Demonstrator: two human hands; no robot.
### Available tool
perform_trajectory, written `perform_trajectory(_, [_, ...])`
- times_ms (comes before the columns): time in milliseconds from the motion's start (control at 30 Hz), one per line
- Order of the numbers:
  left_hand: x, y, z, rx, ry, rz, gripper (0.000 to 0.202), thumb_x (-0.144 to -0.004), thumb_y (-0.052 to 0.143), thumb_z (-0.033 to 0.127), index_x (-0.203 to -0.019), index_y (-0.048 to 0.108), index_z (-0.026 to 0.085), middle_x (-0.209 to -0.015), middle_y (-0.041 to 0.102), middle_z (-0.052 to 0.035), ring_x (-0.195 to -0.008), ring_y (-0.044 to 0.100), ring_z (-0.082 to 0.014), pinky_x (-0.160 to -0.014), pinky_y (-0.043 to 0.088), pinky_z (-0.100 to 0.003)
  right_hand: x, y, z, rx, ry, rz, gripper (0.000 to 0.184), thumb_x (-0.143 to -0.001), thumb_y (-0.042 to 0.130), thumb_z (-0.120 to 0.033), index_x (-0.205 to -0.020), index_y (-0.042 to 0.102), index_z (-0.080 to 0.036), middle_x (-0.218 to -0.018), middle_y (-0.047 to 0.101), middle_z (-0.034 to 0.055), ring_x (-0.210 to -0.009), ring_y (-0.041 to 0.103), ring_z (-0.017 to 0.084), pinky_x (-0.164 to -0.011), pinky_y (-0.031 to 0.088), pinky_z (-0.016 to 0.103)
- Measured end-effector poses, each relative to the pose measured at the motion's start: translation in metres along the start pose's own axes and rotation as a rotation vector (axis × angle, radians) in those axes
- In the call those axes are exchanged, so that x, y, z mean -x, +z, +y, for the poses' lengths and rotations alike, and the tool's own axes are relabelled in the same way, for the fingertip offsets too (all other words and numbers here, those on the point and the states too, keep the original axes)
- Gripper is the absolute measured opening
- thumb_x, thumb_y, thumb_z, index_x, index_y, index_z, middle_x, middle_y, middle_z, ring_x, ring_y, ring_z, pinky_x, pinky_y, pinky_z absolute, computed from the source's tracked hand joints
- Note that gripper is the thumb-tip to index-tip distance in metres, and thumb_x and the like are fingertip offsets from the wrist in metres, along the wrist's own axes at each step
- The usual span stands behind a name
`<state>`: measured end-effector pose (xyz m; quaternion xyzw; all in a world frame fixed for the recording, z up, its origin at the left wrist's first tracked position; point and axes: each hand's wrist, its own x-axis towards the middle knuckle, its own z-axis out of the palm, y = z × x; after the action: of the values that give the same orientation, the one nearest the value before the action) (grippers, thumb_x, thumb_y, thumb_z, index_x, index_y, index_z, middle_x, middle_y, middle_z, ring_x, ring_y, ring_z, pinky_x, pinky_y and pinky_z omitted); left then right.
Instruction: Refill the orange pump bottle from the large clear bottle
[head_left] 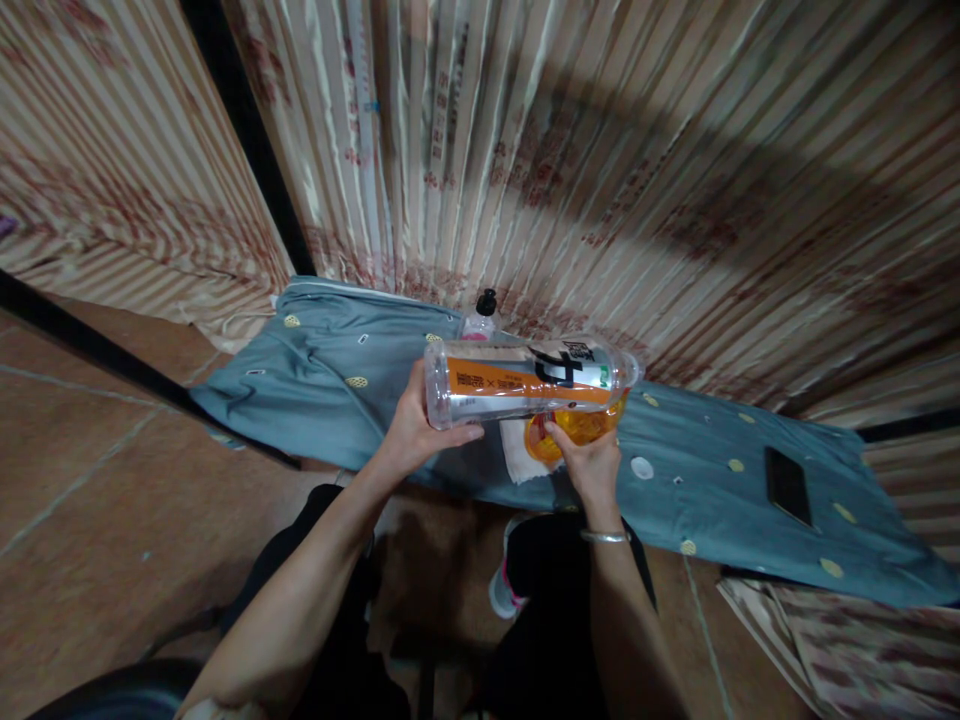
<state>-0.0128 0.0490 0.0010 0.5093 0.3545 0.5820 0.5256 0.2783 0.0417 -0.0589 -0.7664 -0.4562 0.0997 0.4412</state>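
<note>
My left hand (416, 425) is closed round the base end of a large clear plastic bottle (517, 380), which lies sideways in the air with its neck to the right. An orange and silver label wraps that bottle. Behind and below it, my right hand (592, 460) grips a bottle of amber liquid (581, 427), tilted, its upper end near the clear bottle's neck. Whether the two mouths touch is hard to make out. Beneath them a white cloth or tissue (521, 455) rests on the blue-green covered table (697, 500). A white round cap (642, 467) lies right of my right hand.
Behind the clear bottle stands a small bottle with a black top (486, 303). A dark phone (787, 487) lies toward the table's right end. Striped curtains (465, 150) hang along the back, and a dark metal post (247, 130) rises at the left.
</note>
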Motion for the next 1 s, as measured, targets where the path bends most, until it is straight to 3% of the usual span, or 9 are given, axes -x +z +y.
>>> perform_trajectory(367, [-0.0001, 0.0007, -0.0009, -0.007, 0.028, 0.018, 0.09, -0.051, 0.109, 0.047, -0.122, 0.061, 0.019, -0.129, 0.073, -0.0123, -0.126, 0.072, -0.0362, -0.116, 0.058, -0.051, 0.0002, 0.0027, 0.005, -0.014, -0.049, 0.02, 0.103, -0.059, 0.08, -0.091, -0.126, 0.068, -0.014, -0.111, 0.084, 0.0233, -0.105, 0.08, 0.041, -0.091, 0.064, 0.051])
perform_trajectory(600, [-0.0003, -0.0001, -0.0019, 0.002, 0.057, 0.042, 0.091, -0.051, 0.109, 0.047, -0.125, 0.064, 0.02, -0.12, 0.076, -0.0087, -0.123, 0.074, -0.0355, -0.113, 0.059, -0.052, 0.0006, 0.0019, 0.002, 0.006, -0.03, -0.011, 0.103, -0.059, 0.08, -0.092, -0.124, 0.069, -0.013, -0.114, 0.082, 0.0257, -0.106, 0.079, 0.044, -0.094, 0.062, 0.057])
perform_trajectory(1000, [-0.0017, -0.0015, -0.0006, -0.011, 0.042, 0.047, 0.093, -0.05, 0.109, 0.05, -0.126, 0.064, 0.018, -0.124, 0.076, -0.012, -0.129, 0.072, -0.0386, -0.118, 0.055, -0.055, 0.0001, 0.0038, 0.0029, 0.021, -0.024, 0.0, 0.105, -0.059, 0.078, -0.093, -0.125, 0.068, -0.013, -0.111, 0.082, 0.0243, -0.104, 0.079, 0.044, -0.091, 0.062, 0.055])
